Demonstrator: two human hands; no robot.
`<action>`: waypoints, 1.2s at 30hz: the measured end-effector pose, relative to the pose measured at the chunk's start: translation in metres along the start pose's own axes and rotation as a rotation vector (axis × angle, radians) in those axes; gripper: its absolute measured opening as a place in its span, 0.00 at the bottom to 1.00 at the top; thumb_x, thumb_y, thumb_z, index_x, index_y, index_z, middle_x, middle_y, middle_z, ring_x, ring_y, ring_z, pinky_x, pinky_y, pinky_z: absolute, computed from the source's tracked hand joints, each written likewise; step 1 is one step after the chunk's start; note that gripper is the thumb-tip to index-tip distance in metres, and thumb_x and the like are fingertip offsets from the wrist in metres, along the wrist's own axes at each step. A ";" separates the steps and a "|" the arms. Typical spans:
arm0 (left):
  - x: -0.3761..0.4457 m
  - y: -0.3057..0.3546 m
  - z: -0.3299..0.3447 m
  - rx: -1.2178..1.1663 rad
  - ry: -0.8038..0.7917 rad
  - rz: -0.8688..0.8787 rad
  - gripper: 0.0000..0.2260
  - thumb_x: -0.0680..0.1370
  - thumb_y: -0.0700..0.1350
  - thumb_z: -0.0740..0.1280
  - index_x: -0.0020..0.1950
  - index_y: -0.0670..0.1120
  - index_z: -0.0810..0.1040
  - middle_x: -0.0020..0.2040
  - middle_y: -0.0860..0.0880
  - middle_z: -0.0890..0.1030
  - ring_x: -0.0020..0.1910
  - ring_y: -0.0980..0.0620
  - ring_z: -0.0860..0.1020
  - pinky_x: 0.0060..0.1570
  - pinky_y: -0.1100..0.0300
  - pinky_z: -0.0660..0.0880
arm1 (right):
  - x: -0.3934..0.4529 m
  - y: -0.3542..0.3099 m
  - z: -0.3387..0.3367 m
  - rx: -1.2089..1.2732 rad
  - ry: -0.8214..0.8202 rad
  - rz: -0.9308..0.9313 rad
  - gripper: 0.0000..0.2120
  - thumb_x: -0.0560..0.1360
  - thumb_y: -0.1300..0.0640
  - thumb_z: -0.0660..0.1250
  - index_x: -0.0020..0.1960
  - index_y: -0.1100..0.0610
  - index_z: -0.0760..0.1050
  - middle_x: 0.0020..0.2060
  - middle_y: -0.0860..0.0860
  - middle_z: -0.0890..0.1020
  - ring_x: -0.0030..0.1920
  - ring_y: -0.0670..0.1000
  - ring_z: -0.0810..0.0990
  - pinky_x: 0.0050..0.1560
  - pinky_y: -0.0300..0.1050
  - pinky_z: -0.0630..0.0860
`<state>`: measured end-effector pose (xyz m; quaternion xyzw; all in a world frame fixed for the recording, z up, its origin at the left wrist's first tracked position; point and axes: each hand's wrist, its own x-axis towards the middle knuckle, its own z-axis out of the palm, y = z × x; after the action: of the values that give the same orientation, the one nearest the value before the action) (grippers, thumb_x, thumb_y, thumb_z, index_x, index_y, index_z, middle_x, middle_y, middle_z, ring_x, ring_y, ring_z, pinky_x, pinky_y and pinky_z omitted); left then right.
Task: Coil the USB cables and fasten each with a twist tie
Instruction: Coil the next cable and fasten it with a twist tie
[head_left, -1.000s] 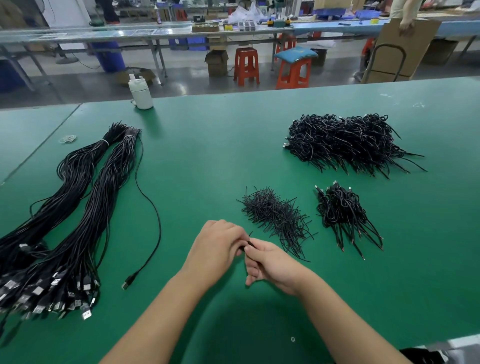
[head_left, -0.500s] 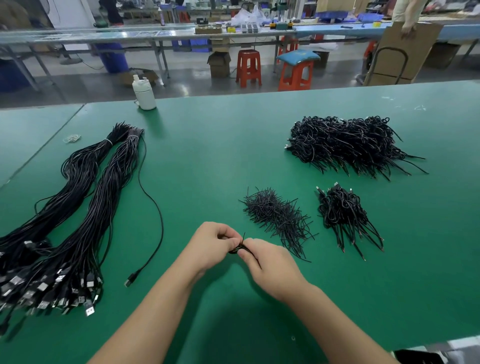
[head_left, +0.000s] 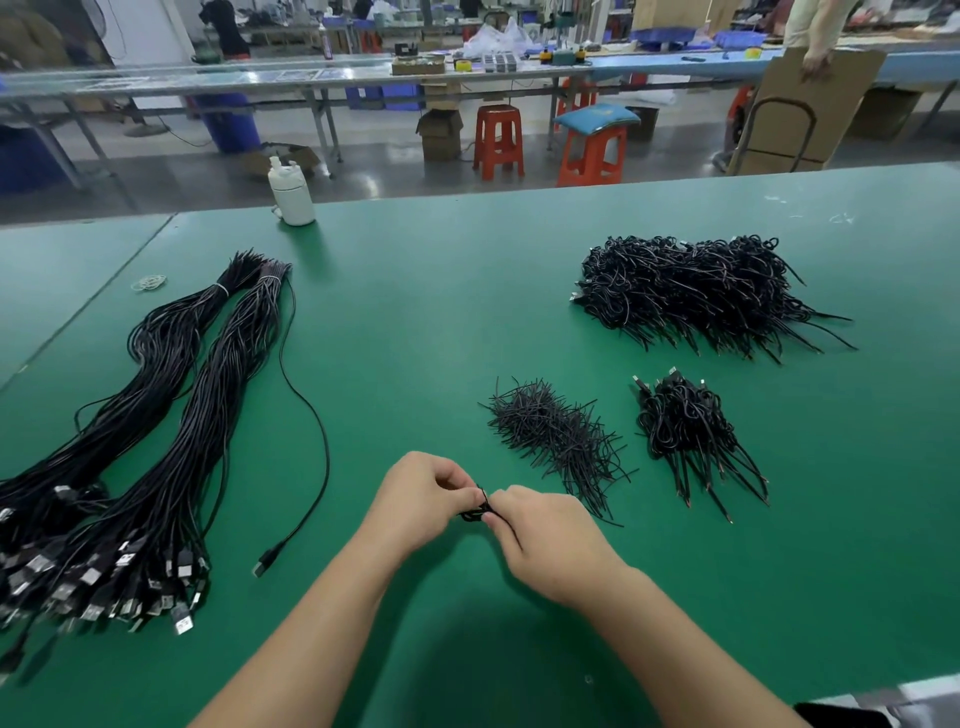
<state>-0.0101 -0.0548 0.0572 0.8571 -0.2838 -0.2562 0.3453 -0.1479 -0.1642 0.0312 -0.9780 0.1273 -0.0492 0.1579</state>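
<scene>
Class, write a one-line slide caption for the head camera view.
Both hands, left hand and right hand, pinch a small black cable coil above the green table, twist ties nearby.

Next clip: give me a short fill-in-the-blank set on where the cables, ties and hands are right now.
1. The left hand and right hand together pinch a small black ____ between them.
2. The loose twist ties lie to the ____ of the small heap of coiled cables.
3. The uncoiled cable bundles lie on the ____ side of the green table.
4. A single loose cable ends in a ____ near the left forearm.

Missing words: coil; left; left; plug
</scene>
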 end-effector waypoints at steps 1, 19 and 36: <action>0.001 0.001 0.000 0.022 -0.001 0.004 0.06 0.72 0.50 0.75 0.35 0.52 0.84 0.29 0.57 0.81 0.25 0.62 0.70 0.28 0.66 0.66 | 0.001 0.000 0.000 -0.020 -0.004 -0.004 0.12 0.83 0.47 0.52 0.50 0.51 0.70 0.42 0.49 0.75 0.41 0.57 0.77 0.43 0.52 0.72; -0.003 0.020 0.013 0.547 0.100 0.089 0.06 0.75 0.48 0.67 0.39 0.50 0.79 0.41 0.53 0.83 0.45 0.49 0.80 0.43 0.58 0.78 | 0.009 0.001 0.007 -0.141 -0.060 0.046 0.12 0.84 0.49 0.51 0.57 0.54 0.70 0.50 0.52 0.76 0.49 0.57 0.77 0.45 0.52 0.71; -0.006 0.003 0.047 0.541 0.392 0.747 0.14 0.62 0.34 0.79 0.43 0.41 0.79 0.45 0.45 0.78 0.46 0.48 0.80 0.31 0.61 0.77 | 0.015 0.014 -0.012 1.367 -0.139 0.544 0.12 0.83 0.58 0.60 0.48 0.62 0.79 0.36 0.52 0.83 0.37 0.52 0.82 0.45 0.51 0.83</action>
<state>-0.0448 -0.0735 0.0315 0.7876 -0.5574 0.1337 0.2259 -0.1378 -0.1844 0.0386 -0.5963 0.2960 -0.0143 0.7461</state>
